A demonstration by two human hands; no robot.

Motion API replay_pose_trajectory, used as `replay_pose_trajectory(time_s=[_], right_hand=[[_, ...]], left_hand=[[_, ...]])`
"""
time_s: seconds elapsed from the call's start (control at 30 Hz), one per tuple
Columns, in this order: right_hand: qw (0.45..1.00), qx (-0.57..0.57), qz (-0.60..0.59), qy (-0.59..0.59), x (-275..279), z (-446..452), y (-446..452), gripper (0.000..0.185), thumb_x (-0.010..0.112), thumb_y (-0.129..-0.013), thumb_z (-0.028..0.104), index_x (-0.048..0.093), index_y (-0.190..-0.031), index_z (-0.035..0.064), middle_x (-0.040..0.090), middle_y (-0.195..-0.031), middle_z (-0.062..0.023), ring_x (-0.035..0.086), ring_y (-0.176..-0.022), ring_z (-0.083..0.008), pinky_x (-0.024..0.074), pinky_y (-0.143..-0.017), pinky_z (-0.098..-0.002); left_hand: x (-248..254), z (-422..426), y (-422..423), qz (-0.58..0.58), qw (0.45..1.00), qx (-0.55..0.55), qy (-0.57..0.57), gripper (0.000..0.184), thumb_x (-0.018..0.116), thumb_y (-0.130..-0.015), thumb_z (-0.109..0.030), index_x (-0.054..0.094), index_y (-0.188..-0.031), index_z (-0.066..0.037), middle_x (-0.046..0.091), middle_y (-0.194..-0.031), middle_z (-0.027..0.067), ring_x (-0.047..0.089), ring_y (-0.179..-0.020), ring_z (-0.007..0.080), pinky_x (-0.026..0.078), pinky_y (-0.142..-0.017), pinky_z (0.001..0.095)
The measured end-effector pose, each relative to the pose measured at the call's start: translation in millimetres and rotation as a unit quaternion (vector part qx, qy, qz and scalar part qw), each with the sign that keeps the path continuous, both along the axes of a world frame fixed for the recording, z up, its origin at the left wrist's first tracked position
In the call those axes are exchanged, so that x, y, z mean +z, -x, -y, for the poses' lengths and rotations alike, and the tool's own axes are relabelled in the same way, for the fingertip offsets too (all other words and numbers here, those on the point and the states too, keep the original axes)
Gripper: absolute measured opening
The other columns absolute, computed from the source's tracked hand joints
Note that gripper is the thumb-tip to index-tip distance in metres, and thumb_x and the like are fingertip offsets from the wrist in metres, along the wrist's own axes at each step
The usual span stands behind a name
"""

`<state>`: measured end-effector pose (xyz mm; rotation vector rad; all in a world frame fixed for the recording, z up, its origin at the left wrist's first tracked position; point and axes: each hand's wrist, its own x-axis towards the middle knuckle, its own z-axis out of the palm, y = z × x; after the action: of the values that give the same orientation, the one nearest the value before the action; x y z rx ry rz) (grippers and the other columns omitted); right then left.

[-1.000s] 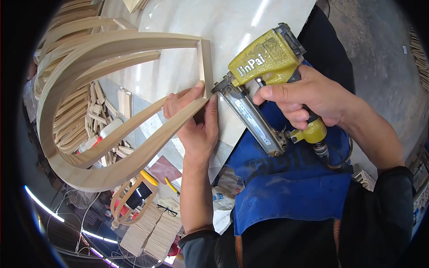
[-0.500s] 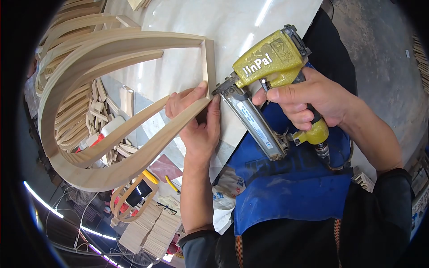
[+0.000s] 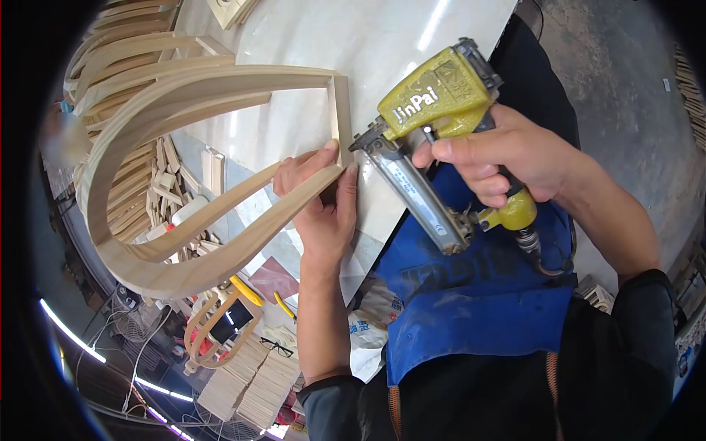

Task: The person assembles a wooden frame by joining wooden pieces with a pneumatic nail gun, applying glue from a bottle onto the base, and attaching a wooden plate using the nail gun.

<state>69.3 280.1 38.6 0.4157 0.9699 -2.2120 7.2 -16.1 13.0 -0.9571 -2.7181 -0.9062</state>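
Note:
My left hand [image 3: 321,198] is closed on the corner of a curved wooden frame [image 3: 176,275], where a bent strip meets a short straight crosspiece [image 3: 339,114]. The frame forms a large loop that reaches out to the left. In my right hand [image 3: 507,158] is a yellow-green nail gun [image 3: 434,95] marked JinPai, gripped by its handle, with a finger near the trigger. The gun's nose is at the crosspiece, just above my left thumb; whether it touches the wood I cannot tell. Its silver magazine [image 3: 421,198] slants down toward my blue apron [image 3: 478,316].
More curved wooden frames [image 3: 121,81] are stacked at the upper left of the pale table [image 3: 294,37]. Small wood offcuts [image 3: 168,173] lie beside them. Below are yellow-handled tools [image 3: 246,291], eyeglasses [image 3: 276,347] and stacked thin wood pieces [image 3: 254,386]. Part of another person [image 3: 65,140] shows at the far left.
The frame's looped end has shifted a little right and tilted. The nail gun and both hands have moved slightly left since half a second ago. Both hands keep their hold.

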Motion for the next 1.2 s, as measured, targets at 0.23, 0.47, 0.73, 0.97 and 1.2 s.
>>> replay_pose_trajectory(time_s=[0.23, 0.47, 0.73, 0.97, 1.2], right_hand=[[0.860, 0.104, -0.297, -0.403, 63, -42, 1, 0.023, 0.070, -0.101, 0.019, 0.070, -0.112, -0.0012, 0.051, -0.061, 0.0025, 0.048, -0.051, -0.0091, 0.0422, -0.050, -0.0245], [0.367, 0.193, -0.550, -0.725, 85, -60, 9, 0.036, 0.077, -0.090, 0.014, 0.073, -0.123, 0.0014, 0.061, -0.076, -0.0012, 0.059, -0.065, -0.0141, 0.0478, -0.062, -0.0236], [0.298, 0.133, -0.628, -0.707, 24, -43, 39, 0.027, 0.073, -0.091, 0.011, 0.075, -0.117, 0.0012, 0.059, -0.073, -0.0014, 0.052, -0.058, -0.0143, 0.0425, -0.056, -0.0252], [0.294, 0.112, -0.649, -0.693, 11, -35, 52, 0.027, 0.073, -0.090, 0.009, 0.077, -0.115, -0.0015, 0.056, -0.069, -0.0013, 0.048, -0.056, -0.0124, 0.0410, -0.056, -0.0253], [0.301, 0.112, -0.658, -0.681, 5, -30, 56, 0.028, 0.072, -0.090, 0.007, 0.077, -0.115, -0.0056, 0.051, -0.067, -0.0006, 0.040, -0.055, -0.0110, 0.0359, -0.054, -0.0261]], left_hand=[[33, 3, -2, 0.214, 0.972, 0.011, -0.094, 0.050, 0.074, -0.097, -0.007, 0.063, -0.145, -0.006, 0.070, -0.118, 0.0120, 0.063, -0.111, 0.0248, 0.044, -0.111, 0.0419], [57, -14, 25, 0.383, 0.890, 0.075, -0.236, 0.047, 0.063, -0.107, -0.006, 0.057, -0.153, -0.002, 0.071, -0.122, 0.0144, 0.064, -0.116, 0.0227, 0.050, -0.104, 0.0364], [61, -40, 68, 0.482, 0.841, 0.109, -0.220, 0.044, 0.062, -0.110, -0.003, 0.057, -0.153, 0.000, 0.071, -0.124, 0.0152, 0.064, -0.116, 0.0208, 0.050, -0.104, 0.0342], [47, -57, 80, 0.467, 0.862, 0.087, -0.174, 0.042, 0.063, -0.109, -0.002, 0.060, -0.150, 0.001, 0.070, -0.127, 0.0145, 0.064, -0.113, 0.0191, 0.050, -0.101, 0.0325], [30, -50, 81, 0.390, 0.902, 0.037, -0.182, 0.041, 0.069, -0.104, -0.002, 0.065, -0.145, 0.001, 0.067, -0.126, 0.0112, 0.061, -0.104, 0.0178, 0.050, -0.095, 0.0316]])
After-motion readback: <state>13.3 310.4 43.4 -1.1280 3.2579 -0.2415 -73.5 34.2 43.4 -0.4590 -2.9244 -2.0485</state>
